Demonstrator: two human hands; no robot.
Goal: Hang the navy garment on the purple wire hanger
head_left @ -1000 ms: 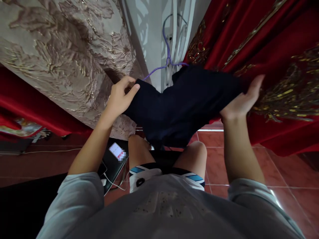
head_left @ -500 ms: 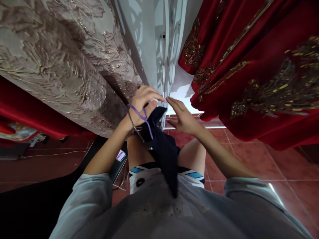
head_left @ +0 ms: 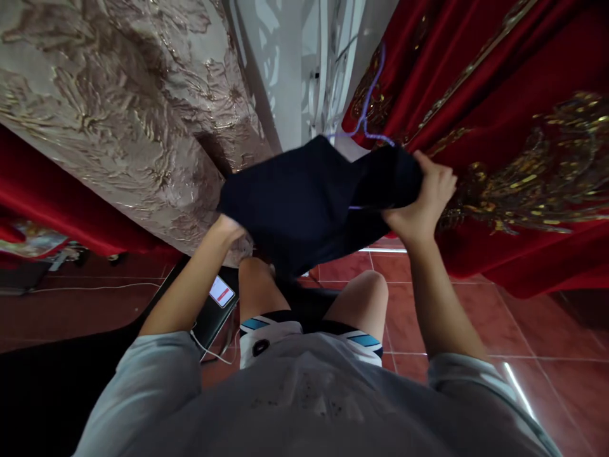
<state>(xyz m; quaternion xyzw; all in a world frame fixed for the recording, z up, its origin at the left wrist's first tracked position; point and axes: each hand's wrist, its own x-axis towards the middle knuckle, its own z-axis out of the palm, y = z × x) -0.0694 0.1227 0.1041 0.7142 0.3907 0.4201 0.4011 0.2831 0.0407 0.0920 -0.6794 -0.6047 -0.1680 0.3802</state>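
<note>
A dark navy garment (head_left: 295,203) is stretched out in front of my knees, somewhat blurred by motion. A purple hanger (head_left: 366,117) sits in it, its hook pointing up and away from me. My right hand (head_left: 425,197) grips the garment's right end, thumb on the near side and fingers curled over the far side. At the left end, my left hand (head_left: 231,230) holds the cloth, with most of its fingers hidden behind it.
Beige embossed curtain (head_left: 143,127) hangs at left, and red curtain (head_left: 499,158) with gold sequins at right. Between them stands white metal grillwork (head_left: 323,76). A phone (head_left: 221,291) lies on a black surface by my left leg, near a white cable (head_left: 214,355). Red floor tiles (head_left: 457,317) lie below.
The garment has gone from hanging bunched below my left hand to being spread wide between both hands. The hanger has left my left wrist area and moved right. My hands have moved apart.
</note>
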